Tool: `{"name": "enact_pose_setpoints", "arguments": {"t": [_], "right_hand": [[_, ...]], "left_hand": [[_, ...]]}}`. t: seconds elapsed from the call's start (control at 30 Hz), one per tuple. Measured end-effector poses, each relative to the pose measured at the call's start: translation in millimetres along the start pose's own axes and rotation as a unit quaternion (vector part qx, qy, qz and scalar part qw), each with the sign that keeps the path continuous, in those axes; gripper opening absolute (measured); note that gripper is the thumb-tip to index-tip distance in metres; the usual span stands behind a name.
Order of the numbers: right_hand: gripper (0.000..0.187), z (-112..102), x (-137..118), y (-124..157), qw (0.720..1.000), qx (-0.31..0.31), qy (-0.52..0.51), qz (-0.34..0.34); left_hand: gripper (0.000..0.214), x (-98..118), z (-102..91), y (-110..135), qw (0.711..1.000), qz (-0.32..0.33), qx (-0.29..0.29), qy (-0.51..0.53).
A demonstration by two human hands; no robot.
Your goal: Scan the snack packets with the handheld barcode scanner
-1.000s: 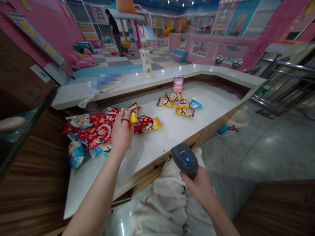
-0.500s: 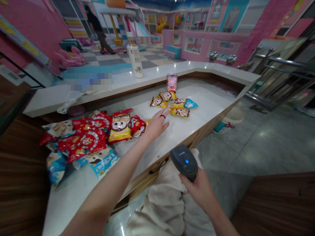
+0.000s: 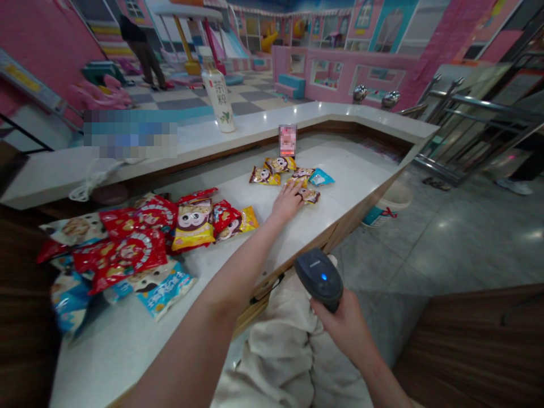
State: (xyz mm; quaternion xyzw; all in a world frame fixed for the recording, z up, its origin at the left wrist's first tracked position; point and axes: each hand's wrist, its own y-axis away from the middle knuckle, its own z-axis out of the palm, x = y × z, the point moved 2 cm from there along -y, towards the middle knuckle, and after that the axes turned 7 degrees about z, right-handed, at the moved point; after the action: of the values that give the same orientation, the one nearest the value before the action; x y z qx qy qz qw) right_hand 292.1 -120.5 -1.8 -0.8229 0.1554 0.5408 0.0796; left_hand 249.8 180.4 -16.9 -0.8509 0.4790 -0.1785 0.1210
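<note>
My right hand [image 3: 342,323] is wrapped round the handle of a dark barcode scanner [image 3: 318,277] with a lit blue light, held in front of the counter's near edge. Across the counter, my left hand [image 3: 290,199] reaches onto a small group of snack bags, its fingers spread over a yellow-and-brown snack bag [image 3: 309,195]. Close by lie another yellow bag [image 3: 280,164], one more at its left [image 3: 264,175] and a small blue bag [image 3: 322,177]. At the left, a pile of red snack bags [image 3: 140,252], blue bags [image 3: 165,286] and a larger yellow bag [image 3: 194,224] covers the counter.
A white-labelled bottle [image 3: 219,96] stands on the raised ledge [image 3: 263,120], beside a white cable [image 3: 91,178]. A small pink card [image 3: 288,140] stands behind the bags. On the floor at right is a bucket [image 3: 389,204]. A person [image 3: 142,51] is in the play area.
My left hand has moved forward and right onto the small yellow bags. The scanner stays in my right hand. The view has shifted slightly, and the person in the background has changed stance.
</note>
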Motion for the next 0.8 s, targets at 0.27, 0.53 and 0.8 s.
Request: {"name": "enact_pose_setpoints", "arguments": {"t": [0.27, 0.53, 0.8], "right_hand": [[0.018, 7.2, -5.9, 5.9, 1.000, -0.019, -0.007, 0.013], [0.013, 11.7, -16.6, 16.5, 1.000, -0.020, 0.009, -0.007], [0.013, 19.0, -26.6, 21.2, 0.999, -0.034, 0.002, -0.025]], "left_hand": [[0.044, 7.7, -28.3, 67.8, 0.954, -0.033, 0.099, 0.279], [0.035, 31.3, -44.1, 146.9, 0.606, -0.325, 0.287, 0.667], [0.028, 50.0, -54.8, 200.6, 0.547, -0.336, 0.292, 0.709]]}}
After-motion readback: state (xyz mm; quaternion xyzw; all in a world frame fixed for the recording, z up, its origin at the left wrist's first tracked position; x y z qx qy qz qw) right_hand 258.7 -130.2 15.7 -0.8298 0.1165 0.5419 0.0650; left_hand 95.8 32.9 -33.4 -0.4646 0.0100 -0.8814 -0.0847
